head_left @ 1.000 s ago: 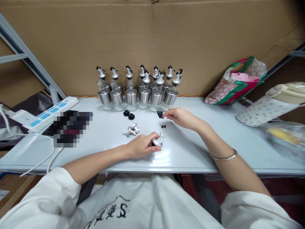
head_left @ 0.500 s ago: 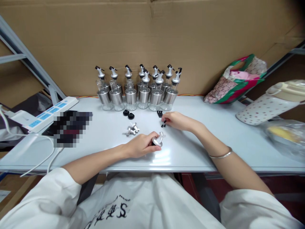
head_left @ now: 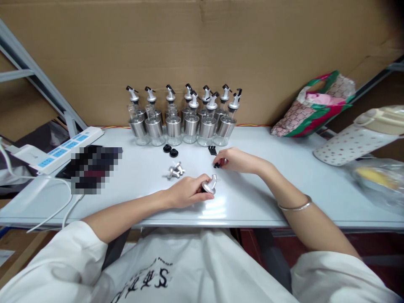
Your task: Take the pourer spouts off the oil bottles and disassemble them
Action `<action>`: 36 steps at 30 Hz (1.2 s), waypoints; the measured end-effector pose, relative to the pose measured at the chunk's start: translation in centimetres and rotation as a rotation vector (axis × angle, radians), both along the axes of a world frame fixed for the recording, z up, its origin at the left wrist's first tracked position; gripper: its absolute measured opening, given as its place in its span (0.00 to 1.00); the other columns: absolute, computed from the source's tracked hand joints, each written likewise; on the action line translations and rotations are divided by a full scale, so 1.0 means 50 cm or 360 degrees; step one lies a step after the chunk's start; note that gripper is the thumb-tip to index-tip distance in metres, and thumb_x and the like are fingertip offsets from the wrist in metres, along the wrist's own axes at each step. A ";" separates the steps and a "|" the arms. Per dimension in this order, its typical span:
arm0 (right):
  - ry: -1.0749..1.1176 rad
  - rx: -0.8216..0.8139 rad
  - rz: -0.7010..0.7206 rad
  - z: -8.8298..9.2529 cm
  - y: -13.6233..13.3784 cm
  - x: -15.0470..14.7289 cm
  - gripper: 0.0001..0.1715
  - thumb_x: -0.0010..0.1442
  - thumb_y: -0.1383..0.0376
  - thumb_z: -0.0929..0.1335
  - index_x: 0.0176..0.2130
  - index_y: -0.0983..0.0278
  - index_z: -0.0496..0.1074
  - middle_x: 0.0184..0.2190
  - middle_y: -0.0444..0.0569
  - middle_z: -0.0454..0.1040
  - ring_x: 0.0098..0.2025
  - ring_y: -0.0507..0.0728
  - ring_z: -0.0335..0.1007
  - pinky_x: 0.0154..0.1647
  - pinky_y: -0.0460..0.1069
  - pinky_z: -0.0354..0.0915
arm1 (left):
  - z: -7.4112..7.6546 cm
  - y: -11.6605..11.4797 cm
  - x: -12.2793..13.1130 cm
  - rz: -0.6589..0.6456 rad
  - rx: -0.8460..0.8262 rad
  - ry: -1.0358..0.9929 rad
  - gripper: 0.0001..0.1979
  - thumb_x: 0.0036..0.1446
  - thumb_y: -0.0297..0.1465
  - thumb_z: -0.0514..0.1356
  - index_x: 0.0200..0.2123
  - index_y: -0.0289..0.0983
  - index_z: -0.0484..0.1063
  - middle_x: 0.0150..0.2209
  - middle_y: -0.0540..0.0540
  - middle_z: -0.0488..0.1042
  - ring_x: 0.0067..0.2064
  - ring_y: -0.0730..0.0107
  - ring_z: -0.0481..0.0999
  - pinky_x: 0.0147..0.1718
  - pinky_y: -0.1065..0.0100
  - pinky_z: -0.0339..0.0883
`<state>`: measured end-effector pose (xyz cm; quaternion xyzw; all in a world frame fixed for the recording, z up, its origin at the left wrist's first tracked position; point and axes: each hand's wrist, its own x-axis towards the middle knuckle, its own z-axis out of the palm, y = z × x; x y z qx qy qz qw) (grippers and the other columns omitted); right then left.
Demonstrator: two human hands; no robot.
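Note:
My left hand (head_left: 191, 191) is closed around a silver pourer spout (head_left: 209, 185) with a black base, just above the table's front part. My right hand (head_left: 235, 160) bends down to the tabletop, thumb and fingers pinched at some tiny black plugs (head_left: 216, 165); its fingertips partly hide them. Behind that hand lie several small black lever caps (head_left: 212, 150). Loose silver spouts (head_left: 175, 170) rest left of centre, with two black rubber stoppers (head_left: 170, 150) beyond them.
Several glass-and-steel oil bottles (head_left: 191, 126) stand in rows along the cardboard backing, many topped with pourers. A power strip (head_left: 67, 147) and cables lie at left. On the right are a patterned bag (head_left: 299, 113), a spotted flask (head_left: 344, 143) and a plastic-wrapped item (head_left: 378, 179).
My right hand has shifted slightly toward me, its fingertips coming down onto the tiny black plugs. My left hand keeps the pourer spout in the same place.

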<state>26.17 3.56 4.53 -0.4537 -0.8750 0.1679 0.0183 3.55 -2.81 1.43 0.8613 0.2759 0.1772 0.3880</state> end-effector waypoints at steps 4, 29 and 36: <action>-0.0002 -0.0078 -0.0048 0.012 -0.008 -0.008 0.18 0.49 0.78 0.67 0.41 0.69 0.77 0.33 0.51 0.77 0.32 0.54 0.71 0.35 0.46 0.64 | -0.001 0.000 0.001 -0.0010 0.0002 -0.0010 0.27 0.56 0.57 0.44 0.38 0.37 0.59 0.22 0.55 0.60 0.22 0.74 0.59 0.25 0.72 0.53; 0.0173 0.0035 0.0071 -0.011 0.012 0.002 0.11 0.49 0.76 0.67 0.31 0.67 0.78 0.30 0.50 0.76 0.31 0.54 0.70 0.35 0.46 0.64 | 0.003 -0.001 0.002 -0.0026 0.0021 0.0004 0.26 0.57 0.55 0.45 0.37 0.37 0.59 0.22 0.55 0.60 0.22 0.74 0.59 0.25 0.72 0.53; 0.0111 -0.0017 0.0027 0.004 0.001 0.003 0.19 0.48 0.78 0.66 0.40 0.67 0.77 0.30 0.48 0.75 0.29 0.51 0.68 0.32 0.45 0.64 | 0.000 0.000 0.001 -0.0027 0.0022 -0.0010 0.23 0.57 0.53 0.47 0.37 0.38 0.59 0.22 0.55 0.60 0.23 0.75 0.59 0.25 0.73 0.53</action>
